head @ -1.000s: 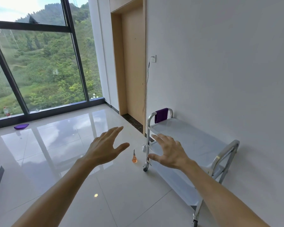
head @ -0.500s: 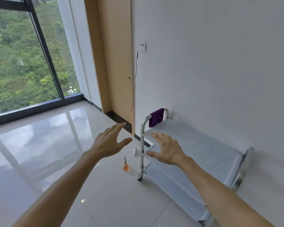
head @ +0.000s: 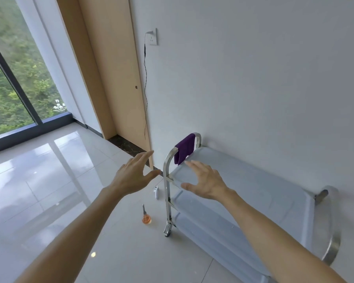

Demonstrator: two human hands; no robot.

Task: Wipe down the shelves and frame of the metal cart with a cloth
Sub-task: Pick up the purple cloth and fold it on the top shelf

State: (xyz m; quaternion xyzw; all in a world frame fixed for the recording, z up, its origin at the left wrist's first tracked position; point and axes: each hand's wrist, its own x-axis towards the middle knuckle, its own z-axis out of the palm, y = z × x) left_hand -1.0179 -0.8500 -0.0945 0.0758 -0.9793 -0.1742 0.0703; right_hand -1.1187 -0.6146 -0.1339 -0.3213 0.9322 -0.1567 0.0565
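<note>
Right of centre, against the white wall: shiny two-shelf metal cart (head: 253, 193) on castors, pale grey shelves, curved tube handles at both ends. Draped over the far handle, just above centre: folded purple cloth (head: 184, 148), hanging down toward the top shelf. Just below it, over the near corner of the top shelf: right hand (head: 206, 183), fingers spread wide and straight, holding nothing (contact with the shelf impossible to tell). Left of the cart's upright, at centre frame: left hand (head: 134, 176), also spread wide, empty, raised above the floor. Low on the glossy pale floor tiles (head: 49, 180), near the front castor: small orange round-bodied bottle with a thin neck (head: 146, 217); beside it a small white device (head: 156, 192). Upper centre: white wall socket (head: 152, 37) with a black cable (head: 145, 88) trailing down beside the light wooden door panel (head: 110, 68). Far left: dark-framed window (head: 12, 82), green foliage beyond.
</note>
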